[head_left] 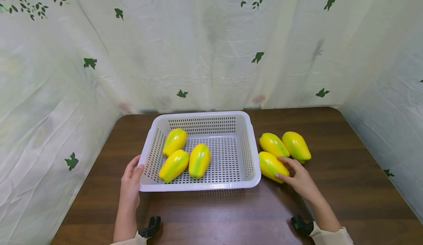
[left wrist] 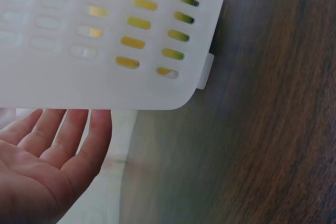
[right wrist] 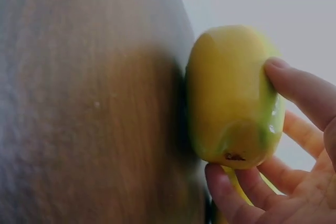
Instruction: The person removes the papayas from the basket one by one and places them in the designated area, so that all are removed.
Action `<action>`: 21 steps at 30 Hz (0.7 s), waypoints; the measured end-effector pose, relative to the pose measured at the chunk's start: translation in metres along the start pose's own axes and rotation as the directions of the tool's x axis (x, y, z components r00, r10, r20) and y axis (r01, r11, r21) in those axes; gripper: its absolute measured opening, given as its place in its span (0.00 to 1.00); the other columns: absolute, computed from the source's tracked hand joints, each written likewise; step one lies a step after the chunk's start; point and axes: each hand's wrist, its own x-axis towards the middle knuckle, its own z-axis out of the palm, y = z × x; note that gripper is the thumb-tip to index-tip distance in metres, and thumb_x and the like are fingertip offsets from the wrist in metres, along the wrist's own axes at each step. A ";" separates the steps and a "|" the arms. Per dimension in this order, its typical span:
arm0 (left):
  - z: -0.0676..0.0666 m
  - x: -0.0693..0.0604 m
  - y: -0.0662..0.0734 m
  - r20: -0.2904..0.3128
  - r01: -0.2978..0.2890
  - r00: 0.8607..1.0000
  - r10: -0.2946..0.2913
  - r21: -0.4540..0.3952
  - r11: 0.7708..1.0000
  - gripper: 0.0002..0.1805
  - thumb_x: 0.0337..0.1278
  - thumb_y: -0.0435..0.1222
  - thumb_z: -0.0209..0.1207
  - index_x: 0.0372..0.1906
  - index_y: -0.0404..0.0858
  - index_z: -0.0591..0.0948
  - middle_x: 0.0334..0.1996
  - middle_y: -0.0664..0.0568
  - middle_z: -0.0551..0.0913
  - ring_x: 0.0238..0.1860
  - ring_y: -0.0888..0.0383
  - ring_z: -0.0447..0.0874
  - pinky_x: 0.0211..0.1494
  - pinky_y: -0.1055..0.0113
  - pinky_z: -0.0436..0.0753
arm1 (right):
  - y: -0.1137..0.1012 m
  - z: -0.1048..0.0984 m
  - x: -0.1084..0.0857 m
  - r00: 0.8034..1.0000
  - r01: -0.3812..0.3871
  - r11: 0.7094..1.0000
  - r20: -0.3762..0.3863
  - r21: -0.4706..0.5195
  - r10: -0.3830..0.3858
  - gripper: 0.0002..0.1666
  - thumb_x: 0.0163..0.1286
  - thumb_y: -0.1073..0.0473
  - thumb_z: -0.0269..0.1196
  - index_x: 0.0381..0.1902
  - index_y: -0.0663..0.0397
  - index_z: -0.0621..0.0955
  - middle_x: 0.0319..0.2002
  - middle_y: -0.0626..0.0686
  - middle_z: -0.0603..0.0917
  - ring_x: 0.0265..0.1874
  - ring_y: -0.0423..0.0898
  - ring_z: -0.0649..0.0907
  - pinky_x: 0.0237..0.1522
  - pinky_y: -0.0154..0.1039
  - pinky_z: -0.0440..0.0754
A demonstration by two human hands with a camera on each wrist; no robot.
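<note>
Head view: left hand [head_left: 130,182] holds the basket [head_left: 201,187] by its left end, right hand [head_left: 300,178] pinches a fruit [head_left: 269,166] just beside the basket on the bench [head_left: 205,217]; a pickup, I'd say, calling next for a firm lift

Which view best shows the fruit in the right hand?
The right wrist view: the fruit is large, dark end mark visible. The head view shows it smaller, partly covered by the right hand; the left wrist view lacks it.

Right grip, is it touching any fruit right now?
Touching. The right wrist view shows the right grip with fingertips against a yellow fruit, no gap between.
</note>
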 end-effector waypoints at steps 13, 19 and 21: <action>-0.001 0.001 -0.003 -0.004 -0.043 0.999 0.043 -0.011 0.999 0.28 0.62 0.50 0.46 0.66 0.49 0.60 0.59 0.46 0.67 0.47 0.57 0.72 0.40 0.74 0.76 | -0.004 0.002 -0.001 0.999 -0.018 1.000 -0.048 0.018 0.018 0.30 0.54 0.59 0.67 0.54 0.62 0.72 0.44 0.58 0.74 0.39 0.50 0.73 0.39 0.36 0.75; 0.000 0.000 -0.001 -0.001 -0.018 1.000 0.018 0.000 1.000 0.28 0.63 0.50 0.45 0.66 0.50 0.59 0.59 0.48 0.67 0.49 0.55 0.70 0.41 0.74 0.76 | -0.021 -0.002 -0.003 0.997 0.007 1.000 -0.082 0.030 -0.005 0.27 0.55 0.64 0.66 0.52 0.65 0.73 0.46 0.61 0.74 0.42 0.55 0.74 0.43 0.48 0.74; 0.000 0.000 0.000 0.002 -0.006 1.000 0.006 0.002 1.000 0.27 0.63 0.50 0.45 0.66 0.50 0.59 0.59 0.49 0.67 0.50 0.54 0.70 0.42 0.74 0.76 | -0.023 -0.004 -0.003 0.997 0.003 1.000 -0.083 0.022 -0.001 0.27 0.56 0.63 0.66 0.53 0.64 0.73 0.47 0.61 0.73 0.45 0.56 0.74 0.45 0.48 0.72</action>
